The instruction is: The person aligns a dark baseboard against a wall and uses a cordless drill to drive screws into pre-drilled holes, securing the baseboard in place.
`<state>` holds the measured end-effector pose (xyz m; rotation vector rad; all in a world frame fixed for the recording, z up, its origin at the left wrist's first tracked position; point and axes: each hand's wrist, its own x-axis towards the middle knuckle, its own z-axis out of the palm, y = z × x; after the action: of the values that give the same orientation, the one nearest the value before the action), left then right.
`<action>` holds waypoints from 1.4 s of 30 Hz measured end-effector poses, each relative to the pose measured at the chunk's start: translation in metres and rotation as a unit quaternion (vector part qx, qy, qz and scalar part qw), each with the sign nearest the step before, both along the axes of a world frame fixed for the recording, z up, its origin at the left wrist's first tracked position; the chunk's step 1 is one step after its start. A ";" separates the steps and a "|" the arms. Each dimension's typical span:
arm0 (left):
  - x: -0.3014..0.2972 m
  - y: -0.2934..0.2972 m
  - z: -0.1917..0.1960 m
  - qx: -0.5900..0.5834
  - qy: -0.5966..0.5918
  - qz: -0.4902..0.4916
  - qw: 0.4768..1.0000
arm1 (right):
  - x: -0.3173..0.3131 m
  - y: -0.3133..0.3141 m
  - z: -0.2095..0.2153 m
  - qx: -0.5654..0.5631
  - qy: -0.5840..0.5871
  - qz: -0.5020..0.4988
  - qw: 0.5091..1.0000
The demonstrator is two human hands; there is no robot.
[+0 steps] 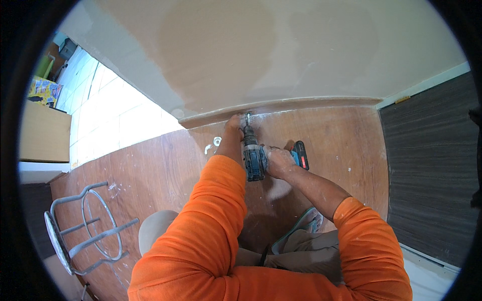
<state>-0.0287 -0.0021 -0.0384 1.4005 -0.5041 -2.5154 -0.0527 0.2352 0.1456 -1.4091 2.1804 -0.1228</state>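
A power drill with a dark body and blue parts lies level, low over the floor. Its bit points at the wooden baseboard and reaches its face or very near it. My right hand is wrapped round the drill's handle, and the black and blue battery sticks out past it. Beside the chuck, close to the baseboard, is my left hand with its fingers curled; what they hold, if anything, is hidden.
A metal-legged stool lies on its side at the left. Small white bits sit on the wood floor. The painted wall rises ahead, a dark door stands at right, and white tiles begin at far left.
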 end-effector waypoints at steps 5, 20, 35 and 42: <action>-0.002 -0.002 -0.001 0.011 -0.004 0.017 1.000 | -0.003 -0.001 -0.002 -0.001 0.012 0.010 1.000; -0.001 -0.010 -0.026 0.038 0.140 0.002 0.989 | -0.020 0.006 0.018 -0.006 -0.030 -0.012 0.999; 0.010 -0.002 -0.022 -0.335 0.069 -0.129 0.931 | -0.017 0.036 0.006 0.042 -0.002 -0.052 0.998; 0.019 0.009 0.000 -0.037 0.168 0.024 0.985 | -0.012 0.031 -0.013 0.068 0.006 -0.079 0.995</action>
<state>-0.0098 0.0066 -0.0386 0.9236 -0.4834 -2.5899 -0.0644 0.2658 0.1328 -1.1658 2.2632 -0.0235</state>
